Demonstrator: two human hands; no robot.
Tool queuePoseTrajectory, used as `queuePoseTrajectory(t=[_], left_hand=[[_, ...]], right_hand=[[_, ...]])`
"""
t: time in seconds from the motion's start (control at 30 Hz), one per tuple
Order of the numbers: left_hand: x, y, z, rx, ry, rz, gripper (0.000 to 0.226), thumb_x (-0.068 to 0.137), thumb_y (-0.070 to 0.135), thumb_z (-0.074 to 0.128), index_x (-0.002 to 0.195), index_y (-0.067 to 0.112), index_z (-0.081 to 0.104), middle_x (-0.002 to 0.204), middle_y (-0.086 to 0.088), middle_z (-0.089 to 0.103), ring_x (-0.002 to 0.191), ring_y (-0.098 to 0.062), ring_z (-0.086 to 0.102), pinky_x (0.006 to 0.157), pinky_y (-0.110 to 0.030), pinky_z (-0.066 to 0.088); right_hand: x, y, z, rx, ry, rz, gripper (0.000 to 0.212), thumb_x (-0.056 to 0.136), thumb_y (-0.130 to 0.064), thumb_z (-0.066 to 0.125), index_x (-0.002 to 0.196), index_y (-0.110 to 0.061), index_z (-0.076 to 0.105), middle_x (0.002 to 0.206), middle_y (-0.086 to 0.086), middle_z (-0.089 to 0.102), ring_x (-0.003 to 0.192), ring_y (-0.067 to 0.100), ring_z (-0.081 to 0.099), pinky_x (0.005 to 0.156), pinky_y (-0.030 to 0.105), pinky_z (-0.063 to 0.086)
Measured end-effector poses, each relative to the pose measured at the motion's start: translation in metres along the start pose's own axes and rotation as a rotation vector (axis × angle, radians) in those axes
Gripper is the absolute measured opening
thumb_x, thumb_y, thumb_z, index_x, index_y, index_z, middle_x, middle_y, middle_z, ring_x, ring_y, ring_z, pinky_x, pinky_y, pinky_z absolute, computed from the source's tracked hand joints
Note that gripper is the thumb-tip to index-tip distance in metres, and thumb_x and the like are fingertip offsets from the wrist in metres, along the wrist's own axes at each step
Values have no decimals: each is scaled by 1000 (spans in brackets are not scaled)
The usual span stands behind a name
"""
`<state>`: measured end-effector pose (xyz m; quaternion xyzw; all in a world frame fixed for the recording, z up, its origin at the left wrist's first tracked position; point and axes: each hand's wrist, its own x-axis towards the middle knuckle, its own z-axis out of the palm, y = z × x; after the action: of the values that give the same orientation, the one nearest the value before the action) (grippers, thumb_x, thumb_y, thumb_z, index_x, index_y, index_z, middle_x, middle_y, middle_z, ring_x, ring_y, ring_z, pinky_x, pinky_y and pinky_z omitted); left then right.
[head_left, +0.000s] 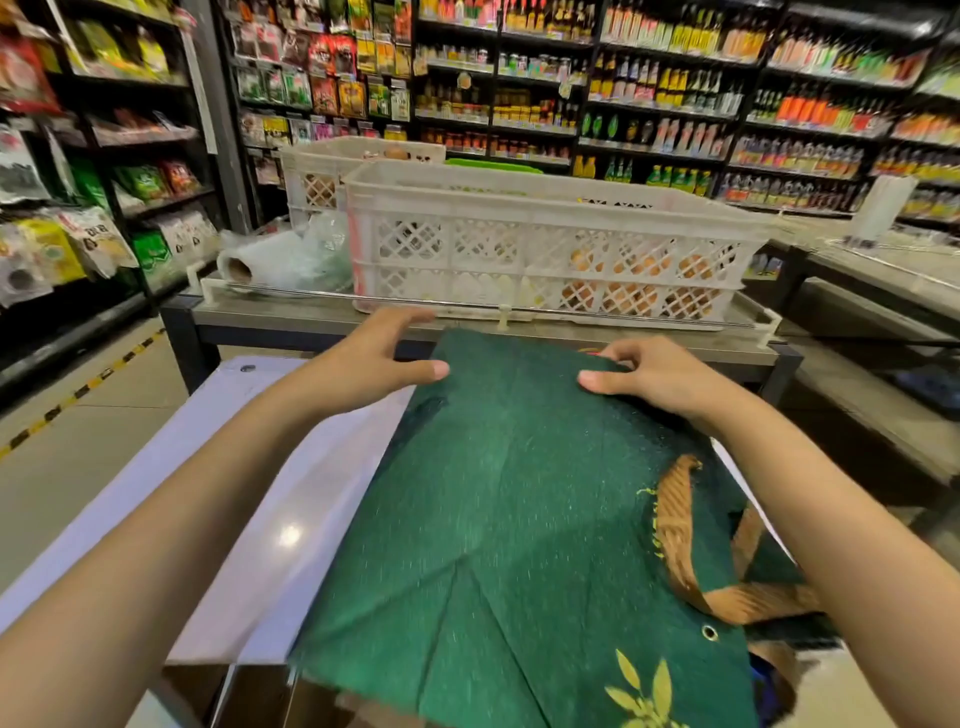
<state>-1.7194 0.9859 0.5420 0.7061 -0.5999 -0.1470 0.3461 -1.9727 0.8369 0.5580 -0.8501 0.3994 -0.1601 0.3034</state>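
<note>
Two hands work at the far edge of a green bag (519, 493), which lies flat on a white top (291, 493) in front of the person, its near end hanging over the top's near edge. The right hand (644, 371) pinches the far right corner, fingers curled over the edge and thumb pressed on the cloth. The left hand (374, 353) is spread wide at the far left corner, with its thumb tip at the cloth's edge and nothing in its grasp.

The step looks like spreading or straightening the bag. To do it well, the left hand should take its corner the same way as the right. Both should then pull apart evenly, so the far edge goes taut without skewing. The pull should stay low and gentle, since the overhanging near end could drag the bag off the top. The straps (675, 525) should be kept out from underneath.

The bag is dark green, coarse woven cloth, creased in long folds fanning out toward the near end. It has brown straps at the near right, a metal eyelet (709, 632) and a yellow leaf print (644, 696) near that end. Beyond it stands a white crate (545, 244) on a counter.
</note>
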Motion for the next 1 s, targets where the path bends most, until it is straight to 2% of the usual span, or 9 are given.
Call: queuePoseTrajectory(t=[0.13,0.23,0.3,0.37,0.47,0.6,0.77,0.9,1.0], left_hand=[[-18,-19,-2,-165,89,-291,81,84,53,62,149,23,26,156,-2,23,139,-21,32,112,-39,30],[-37,-19,16,-397,133,-436,82,84,53,64,145,8,33,149,-8,37,124,-25,49,100,-38,42],[-48,-13,31,-539,68,-489,57,88,47,61,126,5,49,130,-11,54,102,-23,62,82,-31,52],[-54,-8,45,-565,2,-497,39,89,42,60,109,8,57,112,-10,62,85,-18,65,70,-25,53],[-54,-8,60,-524,52,-459,31,87,28,67,108,7,58,103,-10,62,76,-13,58,63,-21,47],[-51,-8,68,-495,119,-425,30,87,19,69,113,7,58,95,-6,59,76,-13,54,63,-22,43],[-43,-8,65,-481,229,-379,35,87,20,68,121,12,60,104,-3,60,87,-10,57,73,-27,46],[-36,1,65,-556,216,-366,37,87,16,68,123,20,57,93,8,60,82,-2,56,65,-17,42],[-33,7,70,-558,222,-380,41,87,10,67,127,16,56,91,1,63,75,-5,58,56,-15,41]], right_hand=[[-4,33,-14,367,165,294,75,56,-57,82,110,-10,62,118,12,64,106,25,61,94,37,47],[-13,44,-18,528,291,457,58,71,-39,80,112,-3,61,112,17,65,96,28,62,86,40,50],[-18,50,-17,601,367,533,59,73,-36,80,116,-1,60,112,16,65,91,29,63,76,36,49],[-23,54,-13,643,406,553,40,77,-32,77,100,-3,63,107,15,65,76,26,62,63,32,46],[-29,59,-9,625,422,572,23,86,-27,70,90,-6,60,102,14,60,66,21,54,52,29,38],[-34,64,-11,594,410,602,45,89,-24,67,123,3,52,107,17,60,80,29,55,53,30,37],[-47,64,-15,495,316,575,12,93,-12,60,99,-2,58,86,17,61,68,28,57,53,32,41],[-53,72,-24,471,225,551,10,90,-8,62,86,1,63,85,19,65,72,30,62,60,35,49],[-52,81,-26,397,215,493,18,89,-13,64,84,3,63,88,24,66,80,35,64,78,43,52]])
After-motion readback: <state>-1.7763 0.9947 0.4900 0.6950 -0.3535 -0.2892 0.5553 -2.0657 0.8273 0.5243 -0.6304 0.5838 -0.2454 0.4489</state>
